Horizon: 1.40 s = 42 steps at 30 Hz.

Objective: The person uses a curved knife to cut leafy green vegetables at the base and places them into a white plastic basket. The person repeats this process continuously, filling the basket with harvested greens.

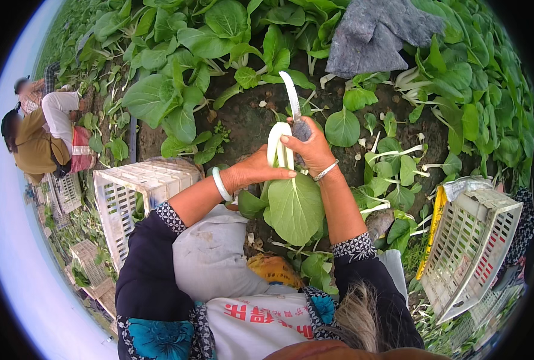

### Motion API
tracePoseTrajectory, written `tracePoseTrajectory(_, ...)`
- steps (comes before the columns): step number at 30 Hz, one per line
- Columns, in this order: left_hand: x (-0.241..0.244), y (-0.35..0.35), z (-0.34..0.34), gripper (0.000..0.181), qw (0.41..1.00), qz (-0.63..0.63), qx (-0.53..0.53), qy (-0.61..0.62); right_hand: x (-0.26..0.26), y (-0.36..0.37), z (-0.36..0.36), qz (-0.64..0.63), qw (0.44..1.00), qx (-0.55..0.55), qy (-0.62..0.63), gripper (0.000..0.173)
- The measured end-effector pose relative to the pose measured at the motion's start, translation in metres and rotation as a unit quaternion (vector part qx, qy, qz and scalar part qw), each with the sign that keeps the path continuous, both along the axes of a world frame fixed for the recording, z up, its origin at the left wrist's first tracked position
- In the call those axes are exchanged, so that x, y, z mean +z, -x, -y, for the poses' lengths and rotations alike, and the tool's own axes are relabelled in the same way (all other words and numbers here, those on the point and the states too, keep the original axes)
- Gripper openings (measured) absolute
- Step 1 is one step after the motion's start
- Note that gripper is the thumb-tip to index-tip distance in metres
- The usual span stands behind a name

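Both hands meet around one head of bok choy (294,207), its white stem end pointing away from me and its broad green leaves hanging towards my lap. My left hand (253,167) grips the stalks from the left, thumb laid across them. My right hand (309,146) holds a knife (290,92) with a slightly curved blade and a grey wrapped handle; the blade points up and away. The right thumb presses on the white stem end. Much of the handle is hidden by the right fingers.
Rooted bok choy (226,27) grows ahead, with a grey cloth (375,40) lying on it. Loose leaves (397,166) litter the soil at right. White plastic crates stand at left (122,193) and right (469,252). Two people (41,130) sit at far left.
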State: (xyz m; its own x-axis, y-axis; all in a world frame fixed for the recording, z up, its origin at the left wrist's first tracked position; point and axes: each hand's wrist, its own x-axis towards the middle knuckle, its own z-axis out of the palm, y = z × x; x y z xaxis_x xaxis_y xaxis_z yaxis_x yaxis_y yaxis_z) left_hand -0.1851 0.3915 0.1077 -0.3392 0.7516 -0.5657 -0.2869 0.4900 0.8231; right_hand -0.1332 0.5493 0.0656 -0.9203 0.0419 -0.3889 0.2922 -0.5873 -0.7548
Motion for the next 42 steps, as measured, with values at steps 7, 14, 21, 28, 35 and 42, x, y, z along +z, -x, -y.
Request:
tracePoseTrajectory(7, -0.024, -0.005, 0.007, 0.054, 0.987, 0.081, 0.138, -0.025, -0.014, 0.007, 0.000, 0.004, 0.997, -0.046, 0.065, 0.055)
tracePoseTrajectory(14, -0.016, 0.061, -0.010, 0.035, 0.867, -0.414, -0.198, 0.192, -0.097, -0.004, 0.000, 0.118, 0.940, -0.131, -0.293, 0.034)
tracePoseTrajectory(21, -0.042, 0.109, -0.018, 0.030, 0.540, -0.639, -0.482, 0.261, -0.141, 0.050, 0.022, 0.118, 0.906, -0.006, -0.407, 0.042)
tracePoseTrajectory(28, -0.043, 0.153, -0.013, 0.027, 0.496, -0.645, -0.497, 0.303, -0.124, 0.120, 0.038, -0.003, 0.836, 0.077, -0.543, 0.046)
tracePoseTrajectory(35, -0.073, 0.171, 0.033, 0.032, 0.486, -0.715, -0.352, 0.359, -0.103, 0.116, 0.051, -0.048, 0.770, 0.147, -0.619, 0.045)
tracePoseTrajectory(42, -0.086, 0.172, 0.067, 0.033, 0.473, -0.710, -0.294, 0.430, -0.117, 0.100, 0.058, -0.038, 0.831, 0.077, -0.550, 0.043)
